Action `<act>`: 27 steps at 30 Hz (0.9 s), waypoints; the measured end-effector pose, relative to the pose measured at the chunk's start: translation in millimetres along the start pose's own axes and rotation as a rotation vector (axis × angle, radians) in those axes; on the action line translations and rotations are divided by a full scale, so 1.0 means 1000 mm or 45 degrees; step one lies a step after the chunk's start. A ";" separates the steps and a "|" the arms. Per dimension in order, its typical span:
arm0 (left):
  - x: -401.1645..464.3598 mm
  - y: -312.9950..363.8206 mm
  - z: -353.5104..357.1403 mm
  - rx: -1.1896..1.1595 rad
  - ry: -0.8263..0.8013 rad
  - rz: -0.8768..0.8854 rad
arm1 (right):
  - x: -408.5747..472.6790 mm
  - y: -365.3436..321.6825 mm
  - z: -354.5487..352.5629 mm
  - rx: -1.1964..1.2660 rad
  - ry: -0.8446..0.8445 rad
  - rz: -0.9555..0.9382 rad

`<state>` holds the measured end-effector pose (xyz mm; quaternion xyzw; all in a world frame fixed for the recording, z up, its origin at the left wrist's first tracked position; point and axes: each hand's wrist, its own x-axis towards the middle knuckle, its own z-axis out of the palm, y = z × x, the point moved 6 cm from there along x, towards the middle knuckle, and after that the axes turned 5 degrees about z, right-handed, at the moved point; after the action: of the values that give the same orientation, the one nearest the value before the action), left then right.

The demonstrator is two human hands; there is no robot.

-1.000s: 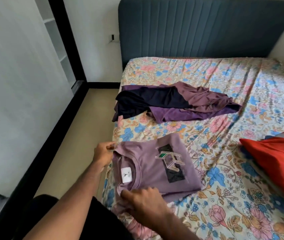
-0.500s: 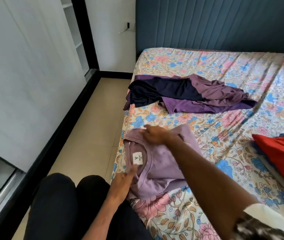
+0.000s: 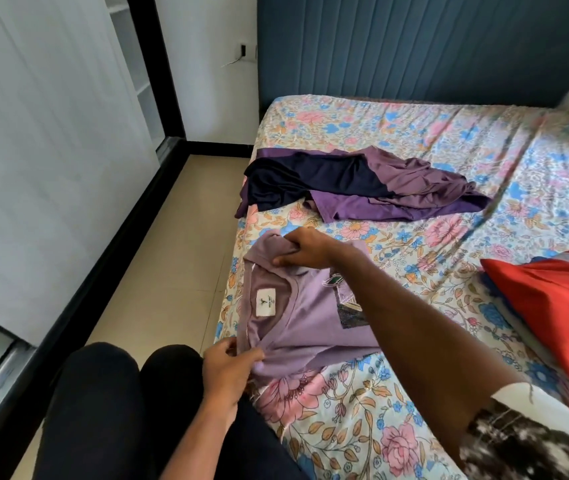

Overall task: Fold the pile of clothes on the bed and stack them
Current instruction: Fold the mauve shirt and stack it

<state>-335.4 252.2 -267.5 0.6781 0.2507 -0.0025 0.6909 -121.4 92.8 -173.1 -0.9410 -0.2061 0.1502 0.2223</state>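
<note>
The right hand [image 3: 302, 249] reaches across the body and grips the far shoulder of the folded lilac cotton T-shirt [image 3: 310, 320], fingers curled round a bunch of fabric. The left hand [image 3: 229, 363] pinches the near shoulder of the same garment at the mattress edge.

The bed with the floral-print sheet [image 3: 397, 420] carries every item. The dark blue ribbed headboard [image 3: 414, 46] stands at its far end. The loose pile of navy and purple garments [image 3: 362, 183] lies beyond the T-shirt, well apart from it. The folded red fabric item [image 3: 560, 306] lies at the right edge of the view. The T-shirt lies near the left edge of the bed, neckline toward that edge, its white neck label [image 3: 265, 302] facing up.
</note>
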 end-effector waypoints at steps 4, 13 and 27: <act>0.012 0.040 -0.011 -0.352 0.177 0.136 | -0.039 0.006 -0.059 0.196 0.433 -0.025; 0.021 0.242 0.048 -0.442 -0.062 0.811 | -0.186 0.047 -0.111 1.201 1.136 0.121; 0.091 0.052 0.293 0.413 -0.604 0.187 | -0.324 0.223 0.030 1.202 1.428 1.153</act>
<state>-137.6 12.5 -263.5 0.7765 0.0289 -0.1509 0.6111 -342.7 -225.4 -244.4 -0.6770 0.4132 -0.1925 0.5779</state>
